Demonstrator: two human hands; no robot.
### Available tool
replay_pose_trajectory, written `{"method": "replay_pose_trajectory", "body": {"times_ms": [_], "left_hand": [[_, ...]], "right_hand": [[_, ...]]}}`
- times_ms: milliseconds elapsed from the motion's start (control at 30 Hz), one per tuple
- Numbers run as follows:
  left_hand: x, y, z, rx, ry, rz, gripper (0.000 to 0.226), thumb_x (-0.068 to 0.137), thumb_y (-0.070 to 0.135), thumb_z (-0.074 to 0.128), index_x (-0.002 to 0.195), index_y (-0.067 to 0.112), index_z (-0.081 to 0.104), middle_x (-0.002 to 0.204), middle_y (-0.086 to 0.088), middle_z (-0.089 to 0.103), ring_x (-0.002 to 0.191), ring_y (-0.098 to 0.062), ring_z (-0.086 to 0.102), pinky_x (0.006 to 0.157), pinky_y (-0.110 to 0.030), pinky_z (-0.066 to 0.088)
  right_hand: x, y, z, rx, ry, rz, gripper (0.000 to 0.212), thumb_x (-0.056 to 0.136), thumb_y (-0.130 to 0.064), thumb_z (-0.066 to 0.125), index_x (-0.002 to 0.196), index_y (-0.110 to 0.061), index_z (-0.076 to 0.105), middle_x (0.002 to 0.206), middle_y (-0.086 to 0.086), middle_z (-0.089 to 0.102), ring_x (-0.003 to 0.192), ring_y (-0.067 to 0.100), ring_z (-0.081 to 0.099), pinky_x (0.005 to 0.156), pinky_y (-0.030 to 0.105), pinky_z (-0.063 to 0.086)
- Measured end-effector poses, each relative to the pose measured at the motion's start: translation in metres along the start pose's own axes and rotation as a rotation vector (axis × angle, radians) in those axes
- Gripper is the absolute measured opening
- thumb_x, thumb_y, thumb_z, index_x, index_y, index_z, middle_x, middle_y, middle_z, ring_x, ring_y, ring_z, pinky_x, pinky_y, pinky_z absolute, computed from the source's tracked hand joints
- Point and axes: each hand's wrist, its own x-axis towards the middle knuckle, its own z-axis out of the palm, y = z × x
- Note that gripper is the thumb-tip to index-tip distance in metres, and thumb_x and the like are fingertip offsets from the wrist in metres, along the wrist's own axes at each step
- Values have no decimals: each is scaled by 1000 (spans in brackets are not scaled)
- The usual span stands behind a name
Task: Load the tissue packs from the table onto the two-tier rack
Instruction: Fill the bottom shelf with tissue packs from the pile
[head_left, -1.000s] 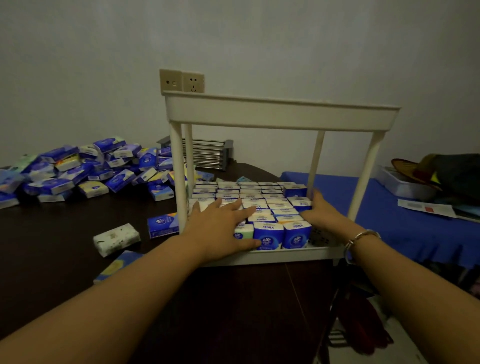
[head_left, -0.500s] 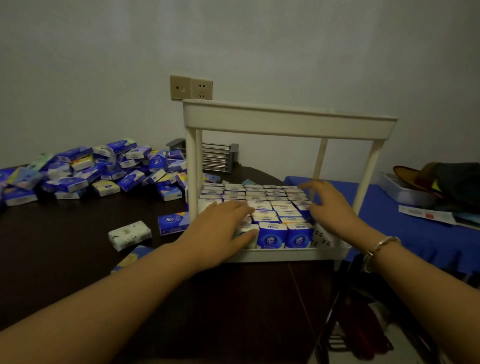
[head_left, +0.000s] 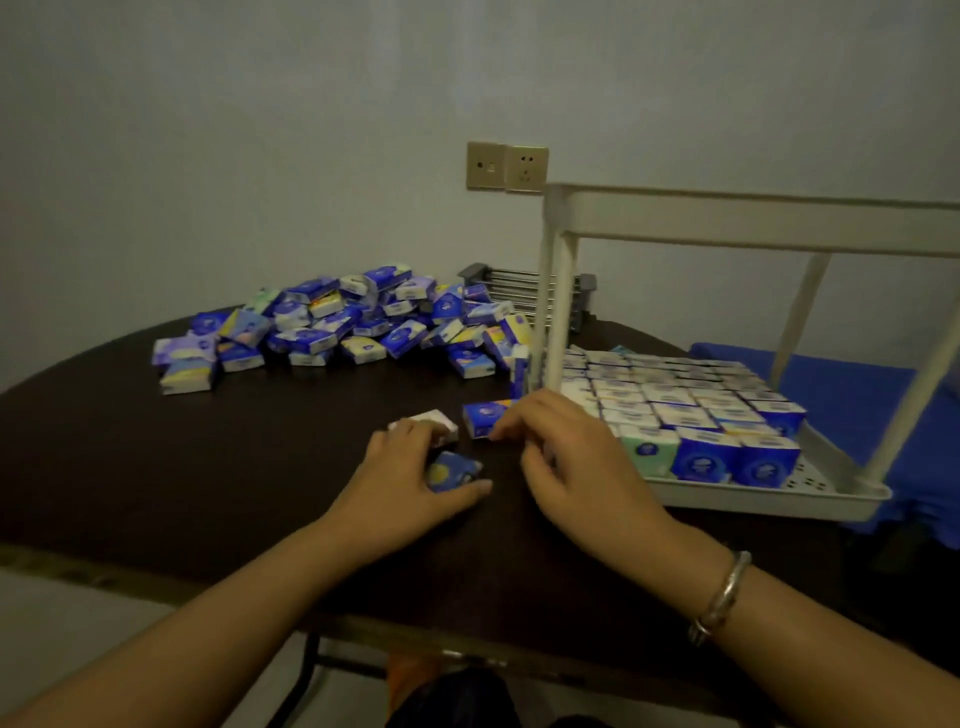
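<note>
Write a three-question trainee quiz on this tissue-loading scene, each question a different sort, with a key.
1. True or false: the bottom shelf of the rack already holds rows of tissue packs.
2. Multiple choice: the left hand is on A) a dark blue pack lying on the table, B) the rack's leg, C) the wall socket.
3. Fill in: the big loose pile of packs lies to the ____ of the rack.

Key: 1 true. 2 A. 3 left. Note: the right hand reaches toward another blue pack beside the rack; whether it grips it cannot be told.
</note>
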Motion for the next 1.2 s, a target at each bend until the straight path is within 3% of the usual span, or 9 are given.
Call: {"method": "replay_pose_trajectory", "body": {"times_ms": [67,267,367,567,667,833,933,1033,1200], "left_hand": [[-3,-14,5,33,-71,-39,74,66,70,64,127,33,44,115,16,43,110,-11,36,92,-27,39],[12,-41,-6,117,-12,-106,49,79,40,63,123,26,47,114,7,46,110,-17,41,92,-31,40],[28,-55,-13,211,-28,-187,59,80,48,62,132,27,42,124,2,43,115,-20,39,97,-34,40],[60,-81,-18,246,5,-332,65,82,54,57,139,32,34,132,-3,37,121,-26,36,98,-38,35],[76,-88,-16,238,31,-368,65,82,55,57,139,33,35,133,-4,37,123,-27,35,99,-40,34],[87,-89,-9,171,24,-269,57,79,51,62,129,32,42,127,1,42,119,-23,39,99,-38,35],[84,-89,-12,-167,80,-288,48,74,37,72,114,28,47,113,5,51,103,-15,53,91,-36,48],[80,-82,-14,-413,116,-297,46,77,23,73,112,24,43,101,9,50,82,-3,55,65,-15,45],[74,-70,-15,-704,146,-174,48,88,14,58,127,31,36,104,1,55,85,-17,64,77,-30,55]], "right_hand": [[10,-4,23,20,-27,37,34,83,0,44,111,-14,57,113,-1,54,106,9,50,93,17,37],[50,6,64,12,-207,387,63,85,4,47,143,-11,27,153,6,21,143,20,19,113,26,18],[75,16,82,-136,-330,540,71,87,-6,53,148,-7,16,157,15,7,146,29,3,119,37,10],[112,32,107,-234,-304,732,65,88,-24,53,143,-7,23,155,15,15,146,32,2,116,52,13],[122,39,117,-279,-340,797,67,88,-29,54,143,-9,24,154,14,19,145,32,7,114,57,14],[111,57,126,-430,-192,624,46,90,-29,49,132,-12,41,139,11,39,131,29,34,107,46,28],[107,64,122,-373,-116,597,45,88,-36,50,127,-13,48,132,9,46,124,28,42,104,43,36],[107,58,121,-265,-21,560,34,90,-35,47,115,-13,52,110,9,59,105,27,55,89,43,47],[106,50,114,-94,192,465,32,100,-35,35,115,-13,52,91,10,64,82,25,61,66,33,45]]}}
